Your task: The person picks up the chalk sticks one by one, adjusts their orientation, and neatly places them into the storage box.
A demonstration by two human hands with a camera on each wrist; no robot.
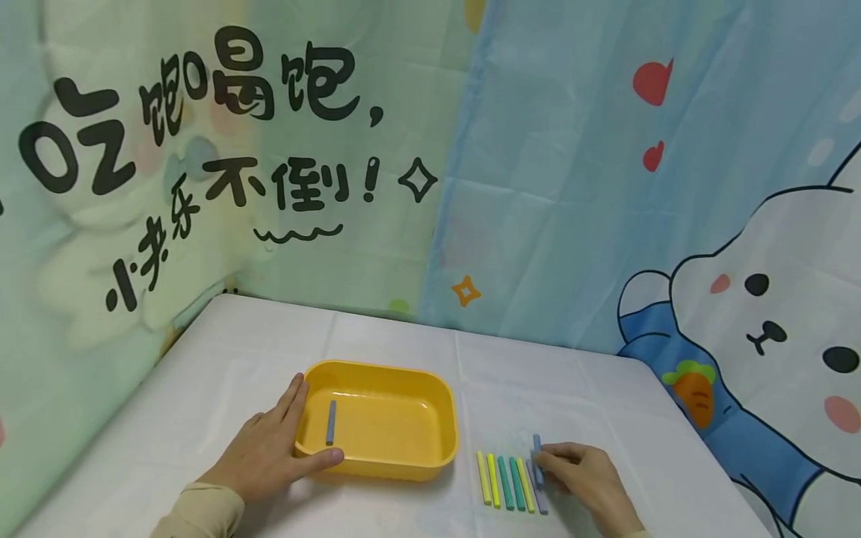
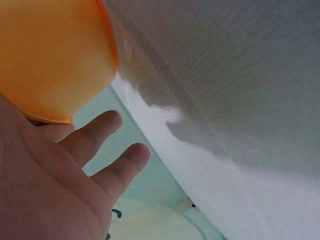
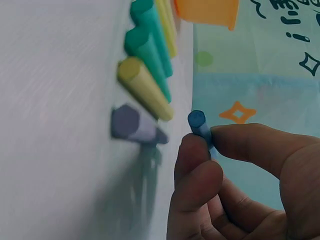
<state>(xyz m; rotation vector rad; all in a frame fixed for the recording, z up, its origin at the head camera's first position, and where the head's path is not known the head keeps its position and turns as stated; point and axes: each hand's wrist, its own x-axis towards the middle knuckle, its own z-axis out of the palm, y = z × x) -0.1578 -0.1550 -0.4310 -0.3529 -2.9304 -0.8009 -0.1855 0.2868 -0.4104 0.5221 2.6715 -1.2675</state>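
Note:
My left hand (image 1: 269, 452) rests against the left end of a yellow plastic tray (image 1: 377, 469), fingers straight along the outer wall and the thumb over its near rim. One blue chalk stick (image 1: 331, 423) lies in the left part of that tray. To the right, my right hand (image 1: 587, 474) pinches another blue chalk stick (image 3: 198, 122) between thumb and fingertips, lifted off the table in the right wrist view. Just below it lies a purple chalk stick (image 3: 131, 122), at the right end of a row with yellow chalk (image 1: 483, 478) and teal chalk (image 1: 516, 484).
A white cloth covers the table (image 1: 377, 515). Printed curtains (image 1: 551, 187) hang behind its back and sides. The chalk row lies to the right of the tray, with a strip of cloth between them.

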